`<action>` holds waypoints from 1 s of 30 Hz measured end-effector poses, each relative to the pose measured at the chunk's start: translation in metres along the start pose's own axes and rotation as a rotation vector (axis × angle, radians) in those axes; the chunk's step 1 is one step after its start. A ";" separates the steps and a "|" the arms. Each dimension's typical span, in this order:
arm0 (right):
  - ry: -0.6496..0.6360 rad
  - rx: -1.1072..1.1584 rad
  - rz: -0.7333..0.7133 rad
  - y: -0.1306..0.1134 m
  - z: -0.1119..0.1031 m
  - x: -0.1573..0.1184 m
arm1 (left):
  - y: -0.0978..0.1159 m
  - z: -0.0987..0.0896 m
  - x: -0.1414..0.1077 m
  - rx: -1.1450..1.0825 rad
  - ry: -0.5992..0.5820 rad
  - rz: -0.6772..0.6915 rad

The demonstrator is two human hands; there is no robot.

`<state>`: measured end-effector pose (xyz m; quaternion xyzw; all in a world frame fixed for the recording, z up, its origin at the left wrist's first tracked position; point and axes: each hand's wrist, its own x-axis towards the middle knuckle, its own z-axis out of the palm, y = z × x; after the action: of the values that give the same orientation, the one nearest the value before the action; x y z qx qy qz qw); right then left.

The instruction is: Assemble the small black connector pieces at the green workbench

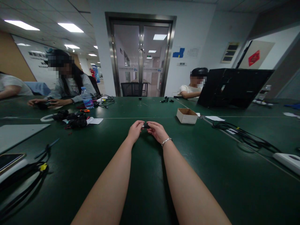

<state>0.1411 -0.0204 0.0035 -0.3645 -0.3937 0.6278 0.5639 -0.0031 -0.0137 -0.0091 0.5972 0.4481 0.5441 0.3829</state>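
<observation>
Over the green table [150,175], both hands meet around a small black piece [146,126] with a light, shiny part at its left end. The fingers of my left hand [136,131] pinch that left end. My right hand [158,131], with a silver bracelet at the wrist, grips the black end between thumb and fingers. The piece's finer shape is too small to tell. An open cardboard box [187,118] stands to the right beyond my hands. Several small black parts [166,100] lie farther back on the table.
Black cables [243,134] and a white power strip [287,161] lie at right, before a large black monitor [232,87]. At left are a water bottle [87,98], black bundled items [76,119], a phone [11,161] and more cables. Other people sit across the table.
</observation>
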 end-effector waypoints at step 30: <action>0.011 -0.011 0.002 -0.002 0.001 -0.002 | 0.003 0.000 0.000 -0.014 -0.017 -0.060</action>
<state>0.1408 -0.0221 0.0055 -0.3715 -0.3938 0.6242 0.5633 -0.0026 -0.0151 -0.0060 0.5854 0.4587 0.5304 0.4069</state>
